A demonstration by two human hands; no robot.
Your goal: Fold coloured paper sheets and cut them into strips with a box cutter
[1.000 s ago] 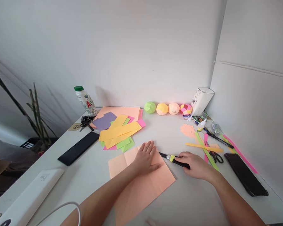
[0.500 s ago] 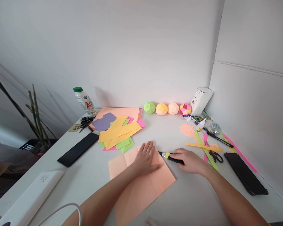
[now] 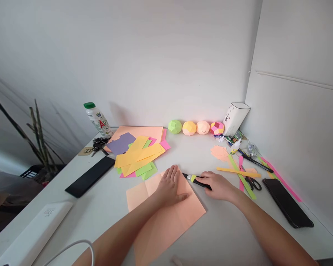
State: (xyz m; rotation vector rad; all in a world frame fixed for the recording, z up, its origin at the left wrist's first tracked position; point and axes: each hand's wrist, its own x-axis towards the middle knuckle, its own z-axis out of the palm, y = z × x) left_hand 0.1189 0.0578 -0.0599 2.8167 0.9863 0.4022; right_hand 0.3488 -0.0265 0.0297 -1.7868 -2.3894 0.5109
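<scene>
A creased sheet of peach paper lies on the white table in front of me. My left hand rests flat on its upper part, fingers stretched out and thumb pointing right. In my right hand is a black utility knife with a yellow-green part. Its blade end points left and meets the paper's upper right edge, close to my left fingertips. The exact contact of the blade with the paper is too small to make out.
Coloured paper scraps lie beyond my left hand. Several paper balls line the wall. To the right are paper strips, scissors, a glue bottle and a black phone. A white bottle and keys stand left.
My right hand has moved slightly left with the utility knife, bringing the blade end nearer to the paper's upper corner. My left hand stays flat on the sheet. The view has shifted slightly.
</scene>
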